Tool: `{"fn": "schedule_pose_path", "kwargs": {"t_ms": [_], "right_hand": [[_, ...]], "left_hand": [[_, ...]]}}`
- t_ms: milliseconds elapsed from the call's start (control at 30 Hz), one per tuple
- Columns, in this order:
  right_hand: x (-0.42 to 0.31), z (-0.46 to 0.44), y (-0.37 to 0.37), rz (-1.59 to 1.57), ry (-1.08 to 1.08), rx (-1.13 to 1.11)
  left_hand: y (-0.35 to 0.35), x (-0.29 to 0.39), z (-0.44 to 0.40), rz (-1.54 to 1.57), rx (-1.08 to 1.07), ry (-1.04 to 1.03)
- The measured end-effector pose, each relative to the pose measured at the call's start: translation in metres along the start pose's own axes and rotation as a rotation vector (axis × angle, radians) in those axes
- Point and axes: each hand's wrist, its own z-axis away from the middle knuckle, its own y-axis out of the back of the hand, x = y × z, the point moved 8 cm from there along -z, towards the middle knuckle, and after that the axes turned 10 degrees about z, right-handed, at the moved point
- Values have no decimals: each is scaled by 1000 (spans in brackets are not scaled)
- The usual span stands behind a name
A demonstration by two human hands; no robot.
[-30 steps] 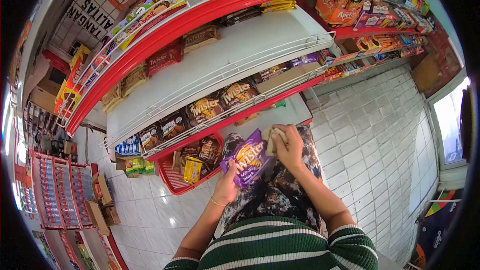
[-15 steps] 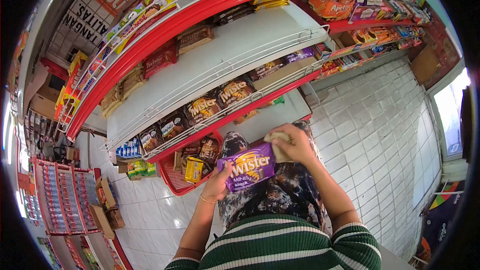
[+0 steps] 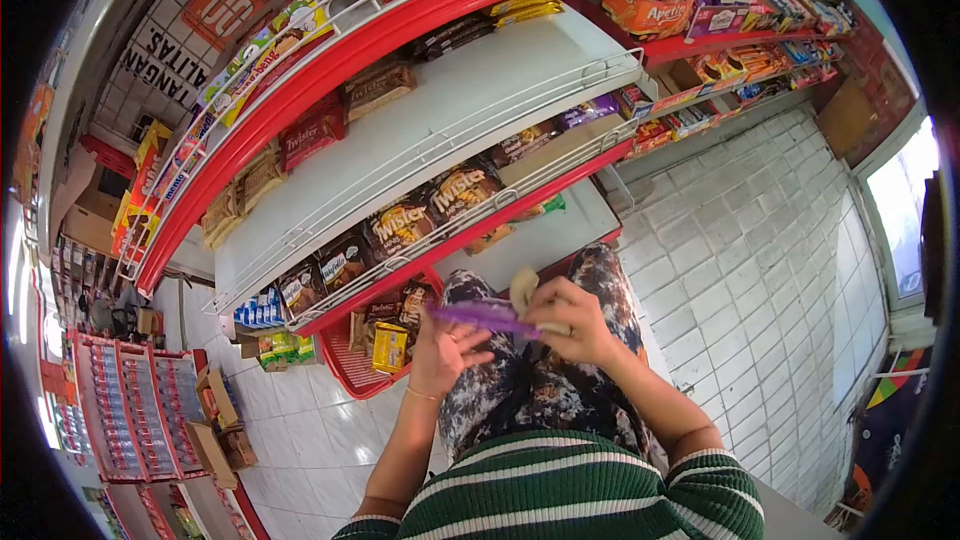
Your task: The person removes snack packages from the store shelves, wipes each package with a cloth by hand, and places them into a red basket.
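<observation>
A purple packet (image 3: 482,315) is seen nearly edge-on and blurred above my lap. Its left end rests against my left hand (image 3: 445,352), whose fingers are spread below it. My right hand (image 3: 568,322) pinches the packet's right end and also holds a beige cloth (image 3: 523,288), which sticks up beside the fingers. Dark Twister packets (image 3: 465,188) stand in the wire-fronted shelf just beyond my knees.
A red basket (image 3: 343,360) with a yellow pack (image 3: 389,347) and brown packets sits on the floor at left. The shelf's red edge (image 3: 540,196) runs ahead of my knees. Open cardboard boxes (image 3: 212,452) and a bottle rack (image 3: 128,402) stand farther left.
The purple packet has turned from face-on to nearly edge-on. My left fingers have opened from their grip, and my right hand has moved left onto the packet with the cloth.
</observation>
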Motion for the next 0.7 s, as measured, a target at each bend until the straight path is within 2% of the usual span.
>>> {"fn": "schedule_pose_path", "kwargs": {"t_ms": [33, 67, 133, 200, 233, 267, 333, 400, 500, 533, 600, 633, 667, 700], "right_hand": [[-5, -2, 5, 0, -1, 2], [-19, -3, 3, 97, 116, -68], [-42, 0, -4, 290, 353, -209], [-47, 3, -2, 301, 393, -260], [-49, 6, -4, 321, 415, -325], [-49, 9, -7, 342, 439, -390], [-44, 13, -3, 346, 415, -390], [-39, 16, -3, 350, 384, -386], [-17, 11, 11, 299, 143, -201], [-11, 14, 13, 299, 142, -201], [34, 22, 30, 221, -262, -89], [44, 24, 43, 203, -356, 87], [43, 25, 40, 206, -356, 87], [48, 28, 41, -40, -558, 248]], "left_hand": [[-22, -10, 5, 273, -261, 168], [-45, -12, 16, 548, -520, 335], [-46, -8, 19, 627, -509, 336], [-22, -20, 9, 769, -188, 449], [-22, -19, 8, 647, -316, 458], [-19, -23, 4, 648, -315, 457], [-17, -25, 0, 543, -345, 389], [-17, -31, 4, 576, -327, 377], [-13, -31, 0, 482, -206, 243], [-16, -29, 2, 482, -206, 244], [-15, -12, 4, 462, -176, 52], [-19, -10, 6, 464, -178, 53], [-19, -4, 8, 456, -143, -19], [-18, 2, 11, 446, -107, -89]]}}
